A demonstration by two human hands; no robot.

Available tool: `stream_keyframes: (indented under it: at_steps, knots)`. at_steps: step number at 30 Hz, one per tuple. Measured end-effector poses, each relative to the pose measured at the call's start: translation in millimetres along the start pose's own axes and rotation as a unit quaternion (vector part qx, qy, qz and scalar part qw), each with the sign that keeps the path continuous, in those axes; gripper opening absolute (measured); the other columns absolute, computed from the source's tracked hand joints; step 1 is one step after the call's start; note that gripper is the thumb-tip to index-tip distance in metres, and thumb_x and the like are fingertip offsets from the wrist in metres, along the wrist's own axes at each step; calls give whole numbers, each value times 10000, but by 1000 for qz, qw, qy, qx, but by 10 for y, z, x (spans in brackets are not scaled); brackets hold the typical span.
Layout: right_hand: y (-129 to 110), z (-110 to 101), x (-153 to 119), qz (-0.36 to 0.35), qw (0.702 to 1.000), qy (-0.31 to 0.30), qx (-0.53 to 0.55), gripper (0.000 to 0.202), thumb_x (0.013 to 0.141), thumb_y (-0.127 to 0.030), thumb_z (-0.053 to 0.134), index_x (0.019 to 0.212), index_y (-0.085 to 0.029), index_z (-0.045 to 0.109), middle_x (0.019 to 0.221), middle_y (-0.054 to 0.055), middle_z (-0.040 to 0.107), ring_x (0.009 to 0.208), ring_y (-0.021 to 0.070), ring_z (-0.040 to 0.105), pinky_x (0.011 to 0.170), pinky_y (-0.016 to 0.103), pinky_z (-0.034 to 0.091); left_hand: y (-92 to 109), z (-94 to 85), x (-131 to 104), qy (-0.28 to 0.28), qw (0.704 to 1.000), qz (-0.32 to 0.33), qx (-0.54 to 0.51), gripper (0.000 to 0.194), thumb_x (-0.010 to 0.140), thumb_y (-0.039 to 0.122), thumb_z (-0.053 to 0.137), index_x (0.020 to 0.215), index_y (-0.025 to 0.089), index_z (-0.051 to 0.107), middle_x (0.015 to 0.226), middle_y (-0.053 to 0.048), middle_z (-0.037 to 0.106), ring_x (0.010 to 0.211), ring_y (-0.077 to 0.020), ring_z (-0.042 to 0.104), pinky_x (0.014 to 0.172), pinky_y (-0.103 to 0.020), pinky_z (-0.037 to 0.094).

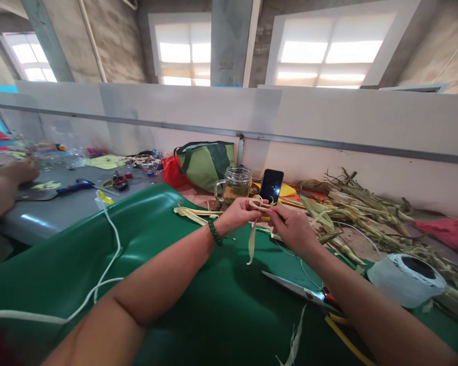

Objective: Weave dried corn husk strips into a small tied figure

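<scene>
1. Head view: the green mat [198,305] spreads under my arms, its left part humped; a tug on it could shift whatever rests there.
2. The husk pile [354,203] lies beyond my right hand, to the right; a careless sweep of that arm could snag a stalk and drag several along.
3. The roll [391,279] sits to the right of my right forearm. An elbow swung out could knock it over.
4. The scissors [293,288] lie on the mat, point to the left, handles partly hidden by my right forearm. If I dropped that wrist without looking, I could catch the blade.
5. The mug [236,190] stands just behind my left hand with liquid in it (a poor neighbour for dry husk). One forward jerk could tip it and soak my work.
6. The phone [272,185] leans upright behind my fingers; a bump could topple it.
7. My left hand [240,212] has thumb and fingers pinched on the strip, and my right hand [293,229] pinches it too, close beside.
8. The strip [257,205] is looped between my fingertips above the mat, one end hanging down. Pulled too hard it could split; held too loosely, the loop could spring open.
</scene>
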State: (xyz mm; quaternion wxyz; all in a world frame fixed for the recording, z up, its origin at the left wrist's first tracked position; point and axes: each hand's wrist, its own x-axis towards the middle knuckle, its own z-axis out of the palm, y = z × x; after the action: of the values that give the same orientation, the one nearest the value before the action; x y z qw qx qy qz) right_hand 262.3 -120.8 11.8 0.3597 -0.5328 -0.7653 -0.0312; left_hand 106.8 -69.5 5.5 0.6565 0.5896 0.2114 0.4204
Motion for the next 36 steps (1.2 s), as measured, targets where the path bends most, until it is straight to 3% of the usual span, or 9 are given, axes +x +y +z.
stream_keyframes:
  at_steps: [8,10,13,17,21,24,28,31,36]
  knots:
    - [59,-31,5,-39,997,8,-66,294,901,-327,456,765,-191,678,601,23,638,545,154,547,537,256,348,82,-14,-37,20,998,29,57,418,600,457,764,760,78,693,892,-106,709,796,-186,655,746,-290,482]
    - [36,-41,-8,-94,985,66,-132,281,904,-306,467,757,-184,672,632,41,644,594,165,548,565,269,356,99,-30,-33,29,999,13,41,451,575,446,785,825,82,692,805,-85,708,753,-176,655,720,-283,483]
    - [-48,-40,-34,-247,930,150,-225,205,903,-224,483,821,-180,665,744,65,658,721,181,539,678,297,381,121,-51,-33,38,999,-9,14,476,527,423,818,833,83,686,714,-54,689,674,-138,630,670,-250,472]
    - [-148,54,-62,-394,868,104,-282,211,887,-118,471,926,-200,661,755,47,626,771,181,531,748,316,409,90,-45,-47,8,1000,-23,20,400,537,404,813,716,73,676,612,-18,632,570,-81,549,588,-201,424]
    - [-136,164,-88,-405,877,100,-240,247,883,-109,463,751,-177,661,696,52,611,760,184,562,762,326,451,43,-31,-44,-6,997,-7,71,379,541,378,804,748,78,699,637,-12,641,609,-86,538,600,-194,408]
    - [-90,164,-91,-369,919,103,-92,269,908,-159,448,750,-178,665,704,50,651,717,163,598,706,292,486,57,-31,-33,3,992,14,122,372,543,372,800,767,90,708,693,-22,670,653,-104,557,630,-204,421]
    - [-16,70,-30,-156,971,137,115,217,870,-321,548,766,-198,694,750,40,710,651,149,637,602,261,491,101,-26,-37,-47,991,8,126,390,564,439,782,723,95,692,681,-36,674,666,-130,597,644,-224,445]
    - [29,-12,40,-3,977,141,158,294,784,-450,618,677,-190,700,630,30,690,550,146,603,507,250,436,130,-24,-60,-80,992,-25,92,418,567,461,786,755,102,682,719,-60,692,699,-148,639,666,-236,468]
    - [22,-72,87,75,979,107,155,429,721,-572,604,599,-166,669,489,16,602,457,125,503,440,240,344,174,-27,-96,-84,994,-57,31,416,545,419,818,769,104,665,748,-65,696,734,-164,675,712,-254,491]
